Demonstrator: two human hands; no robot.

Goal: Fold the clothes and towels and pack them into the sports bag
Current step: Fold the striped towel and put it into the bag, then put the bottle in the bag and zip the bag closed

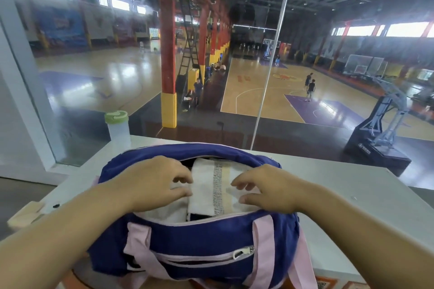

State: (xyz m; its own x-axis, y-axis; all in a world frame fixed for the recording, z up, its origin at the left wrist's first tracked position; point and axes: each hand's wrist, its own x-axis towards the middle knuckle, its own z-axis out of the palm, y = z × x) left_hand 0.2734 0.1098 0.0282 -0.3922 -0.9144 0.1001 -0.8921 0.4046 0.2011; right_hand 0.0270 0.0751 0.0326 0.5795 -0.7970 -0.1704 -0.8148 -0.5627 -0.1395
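The navy sports bag with pale pink straps sits in the lower centre of the frame on a white tabletop, its top opening unzipped and spread wide. Inside the opening lies a folded white towel with a grey patterned band and a cream stripe running along it; more white cloth shows beneath it toward the lower left of the opening, and a dark item peeks out just under the towel's near edge. The left hand rests palm down over the left part of the opening, its fingers loosely curled and slightly apart, tips touching the towel's left edge without gripping it. The right hand mirrors it on the right side, fingers bent and spread, tips on the towel's right part, nothing clamped. A zipped front pocket with a metal pull faces the camera on the bag's near wall. In the middle left of the frame, behind the bag, a translucent bottle with a green lid stands upright on the tabletop by the glass. Beyond the window an indoor basketball court fills the upper frame, with red and yellow pillars and a few distant people.
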